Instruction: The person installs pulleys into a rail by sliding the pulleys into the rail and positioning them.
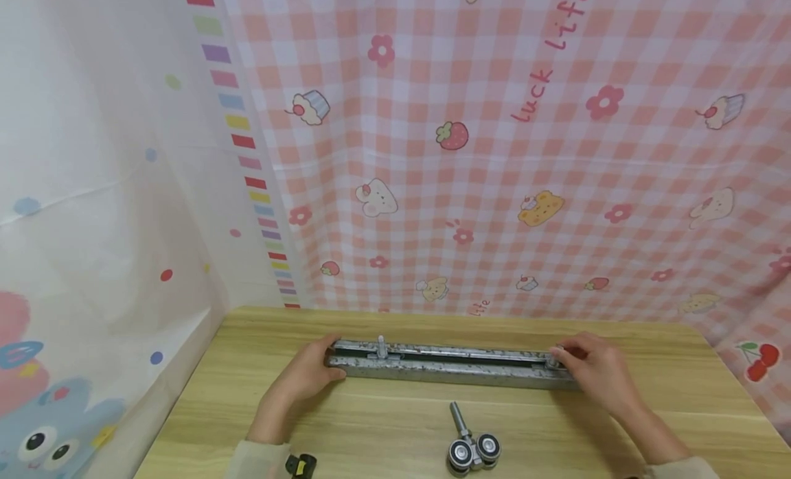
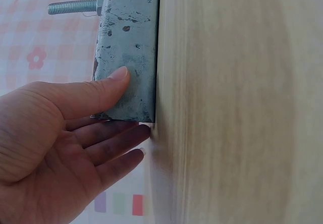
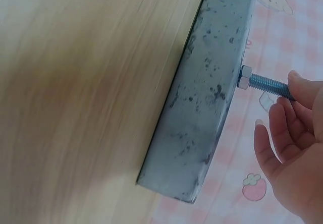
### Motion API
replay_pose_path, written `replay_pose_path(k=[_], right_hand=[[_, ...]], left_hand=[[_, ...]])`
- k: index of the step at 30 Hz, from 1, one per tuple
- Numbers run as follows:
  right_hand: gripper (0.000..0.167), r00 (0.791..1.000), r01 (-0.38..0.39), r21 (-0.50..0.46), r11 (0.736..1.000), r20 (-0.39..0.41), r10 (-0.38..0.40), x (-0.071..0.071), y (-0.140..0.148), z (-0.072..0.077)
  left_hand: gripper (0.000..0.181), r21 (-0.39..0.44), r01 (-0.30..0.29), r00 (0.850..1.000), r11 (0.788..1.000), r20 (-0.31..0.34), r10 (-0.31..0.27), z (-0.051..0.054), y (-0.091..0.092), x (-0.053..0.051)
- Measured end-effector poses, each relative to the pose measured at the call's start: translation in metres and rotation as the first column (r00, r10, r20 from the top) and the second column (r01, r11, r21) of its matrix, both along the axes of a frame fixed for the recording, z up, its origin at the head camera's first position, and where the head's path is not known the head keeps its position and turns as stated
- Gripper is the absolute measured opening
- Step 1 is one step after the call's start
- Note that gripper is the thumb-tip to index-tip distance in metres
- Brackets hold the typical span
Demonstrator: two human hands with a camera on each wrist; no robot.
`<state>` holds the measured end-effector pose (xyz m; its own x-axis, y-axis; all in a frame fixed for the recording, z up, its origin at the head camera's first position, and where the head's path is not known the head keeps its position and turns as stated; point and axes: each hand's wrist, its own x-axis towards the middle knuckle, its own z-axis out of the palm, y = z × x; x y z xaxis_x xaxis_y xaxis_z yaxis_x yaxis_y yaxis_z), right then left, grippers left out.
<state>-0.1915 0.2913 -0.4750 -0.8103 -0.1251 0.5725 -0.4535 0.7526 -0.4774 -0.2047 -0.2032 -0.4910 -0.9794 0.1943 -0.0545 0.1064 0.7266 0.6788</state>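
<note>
Slotted metal rail [image 1: 457, 374]: grey, dark-flecked
Tabletop [image 1: 383, 427]: yellow-brown woodgrain
Far cloth [image 1: 408, 88]: pink-white check
Left cloth [image 1: 93, 115]: white, multicoloured dots

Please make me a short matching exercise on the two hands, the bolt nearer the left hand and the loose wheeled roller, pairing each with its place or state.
Column one
1. Left hand
2. Right hand
3. Bolt nearer the left hand
4. Loose wheeled roller

Column two
A. Sticks up from the metal rail, with no hand on it
B. Lies on the wooden table, on the person's side of the rail
C. Pinches the other bolt
D. Holds one end of the rail, thumb on its long side face

Right pairs: 1-D, 2-C, 3-A, 4-B
</note>
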Motion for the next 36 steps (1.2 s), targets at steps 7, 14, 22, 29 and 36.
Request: replay_pose_path(k=[7,14,22,29,36], right_hand=[[0.016,1.0,-0.025,-0.005,1.0,0.009,0.025,-0.001,-0.012,0.001],[0.016,1.0,-0.026,0.0,1.0,0.016,0.026,-0.002,-0.022,0.002],[0.012,0.996,-0.003,-0.009,1.0,0.094,0.004,-0.002,-0.028,0.001],[0.011,0.994,-0.017,0.009,1.0,0.109,0.016,-0.002,-0.033,0.003],[0.006,0.981,-0.03,0.015,0.999,0.191,0.026,-0.003,-0.037,0.006]], left_hand=[[0.069,0.003,0.002,1.0,1.0,-0.007,-0.002,-0.001,-0.001,-0.001],[0.069,0.015,-0.007,1.0,1.0,0.004,0.007,0.001,0.0,-0.001],[0.068,0.013,-0.005,1.0,1.0,0.001,0.005,0.002,0.002,0.0],[0.068,0.002,-0.003,1.0,1.0,0.0,0.003,0.001,0.001,0.001],[0.068,0.009,-0.006,1.0,1.0,0.005,0.006,0.0,0.001,0.001]])
